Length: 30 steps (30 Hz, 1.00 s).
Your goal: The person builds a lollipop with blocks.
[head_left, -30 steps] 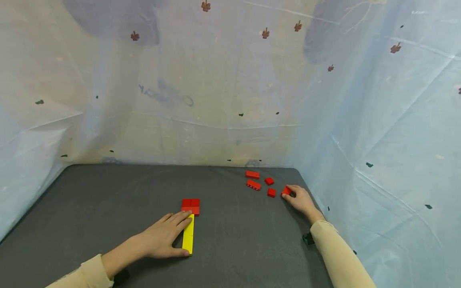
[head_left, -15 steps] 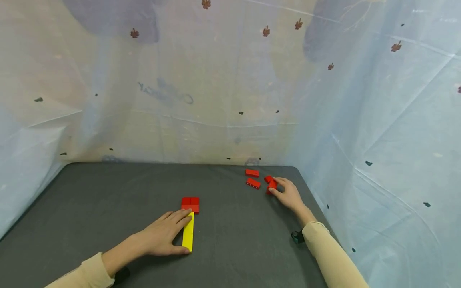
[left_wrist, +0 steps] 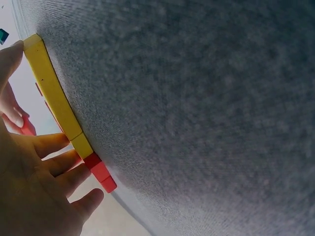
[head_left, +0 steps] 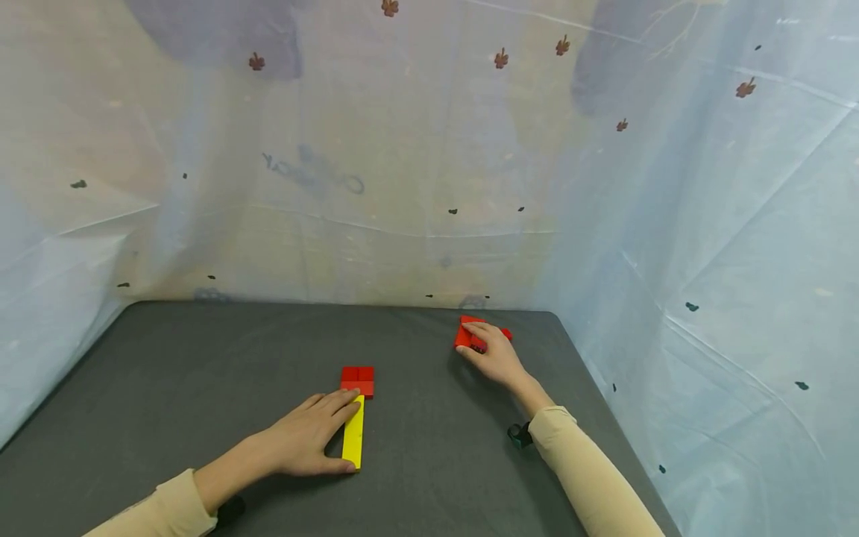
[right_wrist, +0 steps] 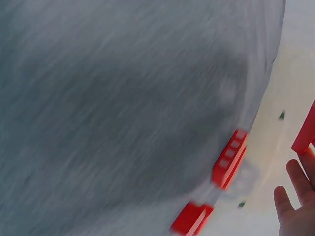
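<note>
In the head view my left hand (head_left: 305, 440) lies spread along a yellow bar (head_left: 353, 432). Its thumb touches the near end, and fairly straight fingers reach the far end. A seam divides the yellow bar (left_wrist: 56, 96) in the left wrist view. Several red blocks (head_left: 357, 380) sit against its far end, partly covered by the fingertips. My right hand (head_left: 498, 358) pinches a red block (head_left: 463, 337) at the back right, above other red blocks. The held red block (right_wrist: 306, 130) shows at the right edge of the right wrist view.
Beneath the right hand, a red block with a row of pale marks (right_wrist: 230, 160) and a smaller red block (right_wrist: 192, 219) lie on the dark table (head_left: 201, 373). Another red block (head_left: 506, 334) peeks out beside the hand. Printed plastic sheeting (head_left: 335, 149) hangs behind and to the right.
My right hand has picked up a red block from the right end of the group and carried it left over the other red blocks. The left hand stays on the yellow bar.
</note>
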Motion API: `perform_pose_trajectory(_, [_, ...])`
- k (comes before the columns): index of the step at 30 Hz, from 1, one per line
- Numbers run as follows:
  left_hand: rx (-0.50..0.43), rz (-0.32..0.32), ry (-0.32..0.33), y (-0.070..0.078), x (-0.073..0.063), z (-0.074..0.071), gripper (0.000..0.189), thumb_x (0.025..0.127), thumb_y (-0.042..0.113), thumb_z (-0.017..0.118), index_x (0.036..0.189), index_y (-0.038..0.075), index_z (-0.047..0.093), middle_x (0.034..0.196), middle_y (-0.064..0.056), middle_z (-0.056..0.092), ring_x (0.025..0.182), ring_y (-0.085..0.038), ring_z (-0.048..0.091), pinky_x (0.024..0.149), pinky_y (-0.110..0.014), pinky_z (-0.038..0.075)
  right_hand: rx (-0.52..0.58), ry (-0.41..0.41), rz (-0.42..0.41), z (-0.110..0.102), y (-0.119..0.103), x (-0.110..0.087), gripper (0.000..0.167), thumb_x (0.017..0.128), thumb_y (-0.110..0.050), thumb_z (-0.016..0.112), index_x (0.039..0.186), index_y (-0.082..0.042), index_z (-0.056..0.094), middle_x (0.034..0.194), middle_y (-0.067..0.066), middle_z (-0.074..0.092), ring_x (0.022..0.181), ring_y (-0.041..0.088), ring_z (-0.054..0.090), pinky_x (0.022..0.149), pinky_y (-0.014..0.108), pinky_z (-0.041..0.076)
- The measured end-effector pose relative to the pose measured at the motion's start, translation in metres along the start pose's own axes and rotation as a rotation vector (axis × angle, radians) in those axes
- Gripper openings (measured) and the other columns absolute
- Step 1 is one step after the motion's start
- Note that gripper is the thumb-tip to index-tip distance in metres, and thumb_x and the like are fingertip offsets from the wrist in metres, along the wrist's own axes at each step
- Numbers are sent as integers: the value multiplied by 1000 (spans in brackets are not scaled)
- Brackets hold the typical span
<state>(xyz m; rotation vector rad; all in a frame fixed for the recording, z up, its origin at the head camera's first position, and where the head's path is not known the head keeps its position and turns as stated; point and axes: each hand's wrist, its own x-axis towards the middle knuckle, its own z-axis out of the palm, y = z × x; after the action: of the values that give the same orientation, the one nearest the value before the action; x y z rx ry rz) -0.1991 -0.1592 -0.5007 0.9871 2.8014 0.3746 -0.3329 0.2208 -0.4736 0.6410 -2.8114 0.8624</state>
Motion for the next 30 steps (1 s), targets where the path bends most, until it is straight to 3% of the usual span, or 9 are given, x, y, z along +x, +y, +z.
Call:
perform_pose_trajectory(8, [-9, -5, -10, -1, -1, 0, 103, 87, 79, 62, 159, 7, 43, 169, -12, 30, 154, -34, 31, 119, -63, 29, 36, -45, -79, 21, -31, 18, 58, 99, -32, 74, 150, -9, 57, 153, 12, 53, 143, 35, 46, 114, 56, 41])
perform_pose_trajectory(23, [-5, -52, -41, 2, 3, -2, 105, 85, 80, 64, 158, 8, 44, 169, -9, 30, 154, -32, 31, 120, -64, 27, 61, -149, -149, 66, -80, 38, 57, 102, -40, 68, 151, -13, 57, 152, 9, 54, 143, 32, 46, 115, 53, 41])
perform_pose_trajectory(30, [12, -41, -31, 3, 0, -2, 103, 86, 80, 62, 158, 7, 45, 169, -10, 31, 153, -32, 33, 120, -65, 26, 56, -191, -150, 86, -97, 43, 57, 104, -41, 64, 152, -13, 55, 154, 8, 53, 145, 30, 45, 117, 52, 39])
